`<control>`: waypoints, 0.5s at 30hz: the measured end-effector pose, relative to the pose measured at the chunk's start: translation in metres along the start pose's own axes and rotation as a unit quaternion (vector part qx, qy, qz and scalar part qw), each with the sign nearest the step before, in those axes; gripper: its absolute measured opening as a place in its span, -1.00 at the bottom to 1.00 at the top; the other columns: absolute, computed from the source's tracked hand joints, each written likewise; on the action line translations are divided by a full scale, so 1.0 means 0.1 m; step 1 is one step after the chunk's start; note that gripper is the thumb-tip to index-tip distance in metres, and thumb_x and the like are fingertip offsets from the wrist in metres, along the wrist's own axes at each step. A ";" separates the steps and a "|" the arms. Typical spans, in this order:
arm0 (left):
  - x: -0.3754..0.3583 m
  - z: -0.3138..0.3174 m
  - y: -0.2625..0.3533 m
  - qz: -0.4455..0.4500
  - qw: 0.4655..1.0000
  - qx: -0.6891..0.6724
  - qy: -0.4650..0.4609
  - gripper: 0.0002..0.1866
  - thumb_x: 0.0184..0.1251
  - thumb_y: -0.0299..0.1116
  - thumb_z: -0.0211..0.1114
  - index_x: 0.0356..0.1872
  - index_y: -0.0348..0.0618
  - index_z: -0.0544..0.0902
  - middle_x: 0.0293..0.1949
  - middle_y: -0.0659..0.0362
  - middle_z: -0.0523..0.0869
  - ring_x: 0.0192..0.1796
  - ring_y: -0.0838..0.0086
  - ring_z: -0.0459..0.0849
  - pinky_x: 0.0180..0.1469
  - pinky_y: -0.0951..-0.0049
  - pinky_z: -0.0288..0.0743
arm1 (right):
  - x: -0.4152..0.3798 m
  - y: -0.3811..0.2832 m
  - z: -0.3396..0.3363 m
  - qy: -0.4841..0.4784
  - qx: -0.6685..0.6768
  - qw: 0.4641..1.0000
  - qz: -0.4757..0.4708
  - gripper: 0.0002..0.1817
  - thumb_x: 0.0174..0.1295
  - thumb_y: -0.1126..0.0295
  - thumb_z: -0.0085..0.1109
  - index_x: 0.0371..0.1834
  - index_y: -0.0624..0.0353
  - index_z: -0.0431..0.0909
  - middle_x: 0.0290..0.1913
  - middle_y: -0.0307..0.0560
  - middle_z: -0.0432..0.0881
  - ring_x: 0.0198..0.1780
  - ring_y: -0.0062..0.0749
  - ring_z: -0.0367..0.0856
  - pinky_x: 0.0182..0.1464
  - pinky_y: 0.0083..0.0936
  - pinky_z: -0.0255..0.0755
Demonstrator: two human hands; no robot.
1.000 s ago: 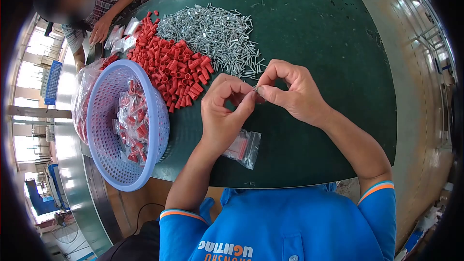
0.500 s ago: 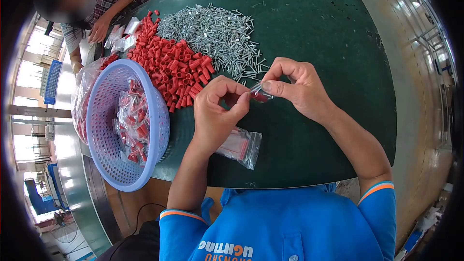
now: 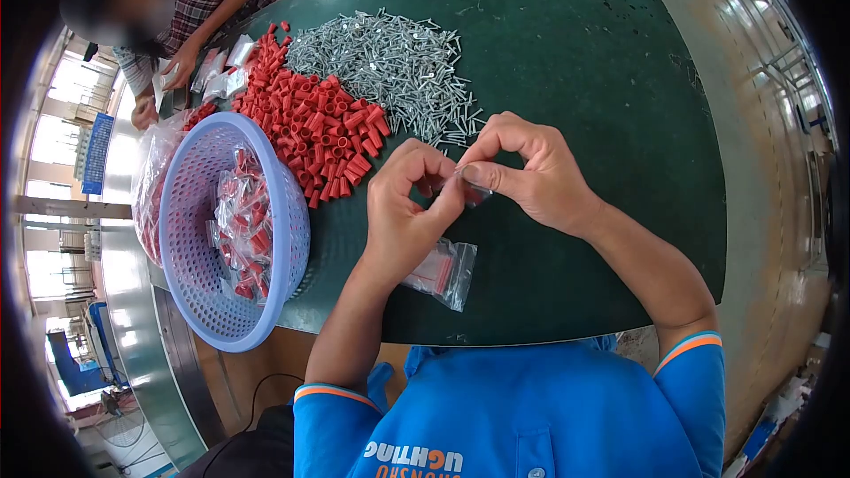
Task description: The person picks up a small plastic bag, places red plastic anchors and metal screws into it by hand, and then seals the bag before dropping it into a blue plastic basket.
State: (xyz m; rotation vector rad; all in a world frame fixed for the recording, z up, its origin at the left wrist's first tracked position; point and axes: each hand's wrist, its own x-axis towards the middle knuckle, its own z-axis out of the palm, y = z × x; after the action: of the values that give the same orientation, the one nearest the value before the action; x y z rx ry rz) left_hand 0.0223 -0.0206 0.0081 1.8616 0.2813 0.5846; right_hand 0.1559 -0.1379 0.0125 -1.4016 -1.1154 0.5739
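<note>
My left hand (image 3: 409,204) and my right hand (image 3: 531,173) meet above the green table, thumbs and forefingers pinched on a small clear plastic bag (image 3: 476,194). Most of the bag is hidden behind the fingers, and its contents are hard to make out. Below my left hand, a clear bag with a red-edged print (image 3: 450,274) lies on the table. Just beyond my hands are a pile of silver screws (image 3: 390,71) and a heap of red plastic caps (image 3: 323,124).
A purple perforated basket (image 3: 289,239) holding filled bags stands at the left. Behind it is a large clear bag (image 3: 149,177). Small packets (image 3: 226,80) lie at the upper left, near another person's hand (image 3: 181,66). The green table's (image 3: 584,44) edge curves at the right.
My right hand has moved slightly left, bringing its fingertips against those of my left hand at the bag. The other person's hands have shifted and now hold a white packet.
</note>
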 end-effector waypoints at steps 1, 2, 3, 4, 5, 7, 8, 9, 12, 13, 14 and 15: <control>0.00 0.00 0.00 0.003 1.000 -0.013 -0.007 -0.94 0.11 -0.66 0.19 -0.41 -0.29 0.54 -0.37 0.26 0.49 -0.35 0.69 0.45 -0.30 0.69 0.30 | 0.00 -0.01 0.01 0.007 0.006 1.000 0.013 -0.86 0.02 0.33 0.32 -0.47 0.16 0.64 -0.46 -0.24 0.61 -0.28 -0.50 0.44 -0.10 -0.50 0.31; 0.00 0.01 0.00 0.004 1.000 -0.014 -0.009 -0.94 0.11 -0.66 0.19 -0.41 -0.29 0.54 -0.37 0.26 0.49 -0.35 0.69 0.45 -0.30 0.69 0.30 | 0.00 -0.01 0.00 0.014 0.012 0.999 0.027 -0.87 0.02 0.34 0.32 -0.48 0.16 0.64 -0.47 -0.24 0.61 -0.28 -0.50 0.44 -0.11 -0.50 0.31; -0.01 0.01 0.01 0.004 0.999 -0.041 -0.004 -0.94 0.12 -0.66 0.19 -0.41 -0.29 0.54 -0.37 0.26 0.49 -0.35 0.69 0.45 -0.31 0.69 0.30 | -0.01 -0.01 -0.01 0.015 0.012 0.999 0.027 -0.87 0.02 0.34 0.32 -0.48 0.16 0.64 -0.47 -0.24 0.61 -0.28 -0.50 0.44 -0.11 -0.50 0.31; -0.01 0.01 0.01 0.003 0.998 -0.068 0.001 -0.94 0.12 -0.65 0.20 -0.40 -0.29 0.55 -0.37 0.26 0.49 -0.35 0.69 0.45 -0.31 0.69 0.30 | -0.01 -0.01 -0.01 0.013 0.010 0.999 0.029 -0.87 0.02 0.34 0.32 -0.48 0.16 0.64 -0.47 -0.24 0.61 -0.28 -0.51 0.44 -0.11 -0.50 0.31; 0.00 0.02 0.00 0.004 0.998 -0.068 0.001 -0.94 0.12 -0.65 0.20 -0.40 -0.29 0.55 -0.37 0.26 0.49 -0.35 0.69 0.45 -0.31 0.69 0.30 | -0.01 -0.01 -0.02 0.010 0.008 0.999 0.032 -0.87 0.02 0.34 0.32 -0.48 0.16 0.63 -0.48 -0.24 0.61 -0.29 -0.51 0.44 -0.12 -0.50 0.31; 0.01 0.02 -0.02 0.021 0.999 -0.016 0.029 -0.97 0.09 -0.57 0.26 -0.46 -0.27 0.58 -0.47 0.26 0.52 -0.45 0.69 0.45 -0.44 0.67 0.28 | 0.00 0.00 -0.02 0.012 -0.004 0.999 0.030 -0.86 0.03 0.34 0.32 -0.48 0.17 0.63 -0.48 -0.24 0.61 -0.29 -0.51 0.45 -0.13 -0.50 0.32; 0.01 0.01 -0.02 0.021 0.999 -0.015 0.027 -0.97 0.09 -0.57 0.26 -0.46 -0.27 0.58 -0.47 0.26 0.52 -0.45 0.69 0.45 -0.44 0.67 0.28 | 0.00 0.00 -0.01 0.013 -0.016 0.999 0.030 -0.86 0.03 0.35 0.31 -0.48 0.18 0.63 -0.48 -0.24 0.61 -0.30 -0.51 0.45 -0.13 -0.50 0.32; 0.02 0.00 -0.03 0.015 1.000 -0.019 0.017 -0.97 0.12 -0.56 0.26 -0.46 -0.27 0.58 -0.47 0.27 0.50 -0.45 0.70 0.43 -0.43 0.68 0.27 | 0.00 0.02 -0.01 0.014 -0.016 0.999 0.030 -0.86 0.03 0.35 0.31 -0.48 0.18 0.63 -0.48 -0.24 0.61 -0.30 -0.51 0.45 -0.13 -0.50 0.32; 0.01 0.00 0.01 -0.025 0.998 -0.050 0.003 -0.95 0.16 -0.54 0.25 -0.45 -0.28 0.58 -0.48 0.30 0.49 -0.45 0.72 0.40 -0.42 0.69 0.25 | 0.01 0.04 -0.03 0.010 -0.006 0.999 0.035 -0.78 0.12 0.26 0.26 -0.46 0.21 0.61 -0.48 -0.30 0.51 -0.31 -0.61 0.38 -0.16 -0.60 0.26; 0.01 0.00 0.02 -0.060 0.995 -0.076 -0.003 -0.94 0.19 -0.53 0.25 -0.44 -0.29 0.58 -0.48 0.31 0.48 -0.45 0.73 0.38 -0.41 0.69 0.24 | 0.02 0.04 -0.03 0.007 0.003 0.999 0.051 -0.78 0.12 0.26 0.25 -0.45 0.21 0.61 -0.48 -0.29 0.51 -0.31 -0.60 0.38 -0.15 -0.59 0.26; 0.01 0.00 0.02 -0.060 0.995 -0.075 -0.002 -0.94 0.19 -0.53 0.25 -0.44 -0.29 0.58 -0.48 0.31 0.48 -0.45 0.73 0.38 -0.41 0.69 0.24 | 0.02 0.04 -0.04 0.004 0.012 0.998 0.067 -0.78 0.13 0.26 0.25 -0.45 0.22 0.60 -0.48 -0.29 0.52 -0.31 -0.60 0.38 -0.15 -0.59 0.26; 0.00 0.00 0.01 -0.069 0.995 -0.076 -0.003 -0.93 0.20 -0.52 0.25 -0.44 -0.29 0.58 -0.48 0.32 0.47 -0.45 0.74 0.37 -0.42 0.69 0.24 | 0.03 0.04 -0.03 0.003 0.012 0.998 0.066 -0.78 0.13 0.26 0.25 -0.45 0.22 0.60 -0.48 -0.29 0.52 -0.31 -0.60 0.38 -0.15 -0.59 0.26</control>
State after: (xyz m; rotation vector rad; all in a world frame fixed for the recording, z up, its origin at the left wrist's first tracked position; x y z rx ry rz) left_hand 0.0227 -0.0210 0.0093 1.6819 0.3495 0.4921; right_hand 0.1611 -0.1363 0.0104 -1.4635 -1.0117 0.6747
